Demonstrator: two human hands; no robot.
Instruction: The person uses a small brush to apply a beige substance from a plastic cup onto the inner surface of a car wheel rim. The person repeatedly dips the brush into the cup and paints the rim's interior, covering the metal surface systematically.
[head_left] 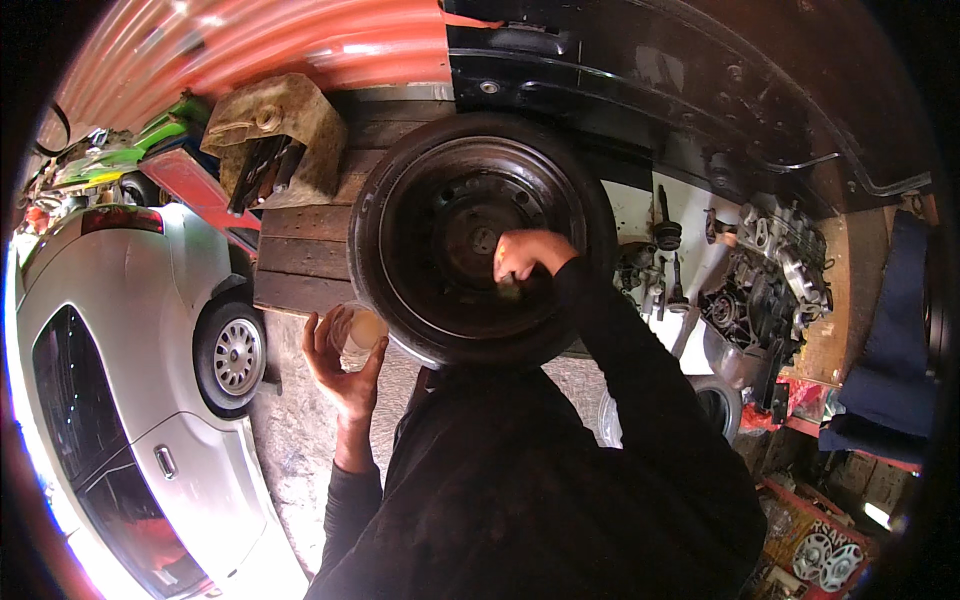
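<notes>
In front of me a black steel wheel with its tyre [440, 275] lies flat on a wooden plank bench [305, 240]. My left hand [345, 372] is beside the tyre's near left edge, its fingers curled around a small clear cup [367, 328] with something pale in it. Over the inside of the wheel, just right of the hub, my right hand [532, 252] is closed. A small blurred greenish piece [510, 289] shows under its fingers, against the rim; its kind cannot be made out.
A grimy cut-open canister [270, 115] holding tools stands on the bench at the far left. To the right are an engine block [755, 300] and loose metal parts [665, 235]. A silver car [150, 350] stands at left; a dark vehicle panel [690, 90] spans the back.
</notes>
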